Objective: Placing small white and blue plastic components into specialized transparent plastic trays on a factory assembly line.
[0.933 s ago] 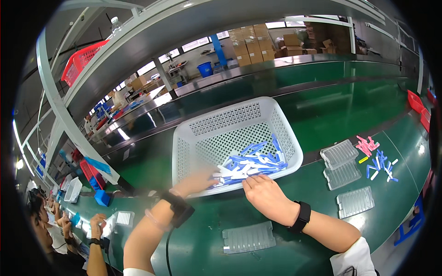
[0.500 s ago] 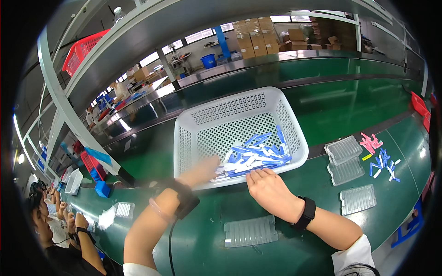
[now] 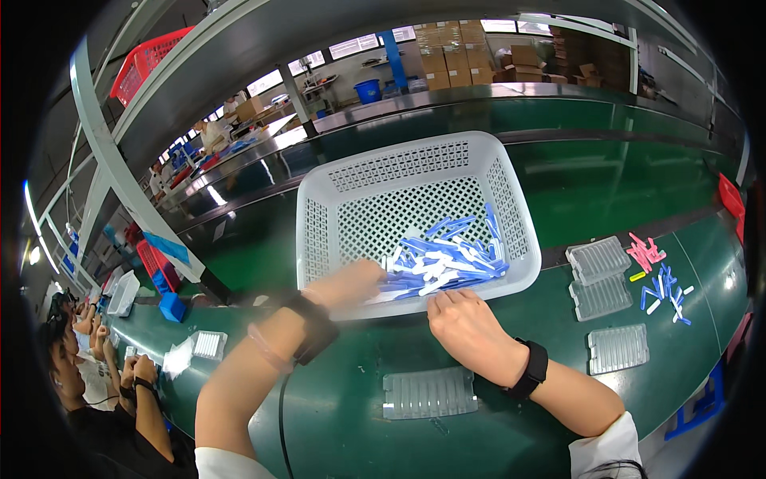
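A white perforated plastic basket (image 3: pixel 523 239) stands in front of me. Short slim blue and white plastic pieces (image 3: pixel 447 259) are heaped in its near right part. My left hand (image 3: pixel 355 283) reaches over the near rim at the left edge of the heap; motion smears its fingers. At the middle of the near rim, my right hand (image 3: pixel 464 319) has its fingers bent and pressed together, and whatever they hold is hidden. Nearer to me, a clear ribbed plastic tray (image 3: pixel 431 393) lies on the green table (image 3: pixel 511 439).
To the right lie more clear trays (image 3: pixel 618 349), pink pieces (image 3: pixel 645 251), a yellow piece (image 3: pixel 637 276) and loose blue and white pieces (image 3: pixel 666 291). A metal post (image 3: pixel 132 191) rises at the left. Co-workers (image 3: pixel 76 383) sit at the far left. A cable (image 3: pixel 283 423) hangs by my left forearm.
The view has shifted slightly. My left hand has moved a little, staying by the heap's left edge. My right hand stays at the near rim, nearly still.
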A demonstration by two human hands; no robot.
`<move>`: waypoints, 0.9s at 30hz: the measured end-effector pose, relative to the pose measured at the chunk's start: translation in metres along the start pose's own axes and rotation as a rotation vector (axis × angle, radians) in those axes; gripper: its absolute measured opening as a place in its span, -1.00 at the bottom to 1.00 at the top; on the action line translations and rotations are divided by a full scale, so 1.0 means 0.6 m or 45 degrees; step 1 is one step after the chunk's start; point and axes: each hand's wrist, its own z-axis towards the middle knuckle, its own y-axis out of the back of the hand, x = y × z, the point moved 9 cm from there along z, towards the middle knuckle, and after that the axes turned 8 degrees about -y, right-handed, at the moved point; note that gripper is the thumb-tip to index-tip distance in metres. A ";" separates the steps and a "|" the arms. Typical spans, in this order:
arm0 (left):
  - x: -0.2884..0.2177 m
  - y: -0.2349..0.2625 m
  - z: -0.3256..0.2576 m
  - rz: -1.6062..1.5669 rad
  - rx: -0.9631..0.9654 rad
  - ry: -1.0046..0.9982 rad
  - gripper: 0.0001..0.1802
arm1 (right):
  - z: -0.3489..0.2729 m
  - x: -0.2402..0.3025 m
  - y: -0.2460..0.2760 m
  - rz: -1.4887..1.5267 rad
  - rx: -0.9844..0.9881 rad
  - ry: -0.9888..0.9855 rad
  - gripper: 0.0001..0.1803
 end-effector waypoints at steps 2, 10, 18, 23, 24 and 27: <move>-0.009 0.003 -0.002 -0.014 0.028 0.007 -0.62 | -0.001 0.000 0.002 -0.004 -0.001 -0.007 -0.92; -0.051 0.005 0.016 -0.046 -0.027 -0.062 -0.62 | -0.003 0.004 0.000 -0.041 -0.042 0.005 -0.90; -0.039 0.033 -0.009 0.058 -0.284 -0.206 -0.66 | 0.003 -0.001 0.004 -0.041 -0.052 -0.010 -0.88; -0.028 0.061 -0.013 -0.149 -0.257 -0.068 -0.71 | 0.005 -0.001 0.005 -0.095 -0.109 0.025 -0.77; -0.030 0.064 -0.012 -0.153 -0.253 -0.072 -0.71 | 0.004 -0.002 0.004 -0.096 -0.105 0.020 -0.77; 0.006 0.054 -0.015 -0.604 -0.255 0.148 -0.70 | 0.006 -0.006 0.003 -0.106 -0.089 -0.003 -0.71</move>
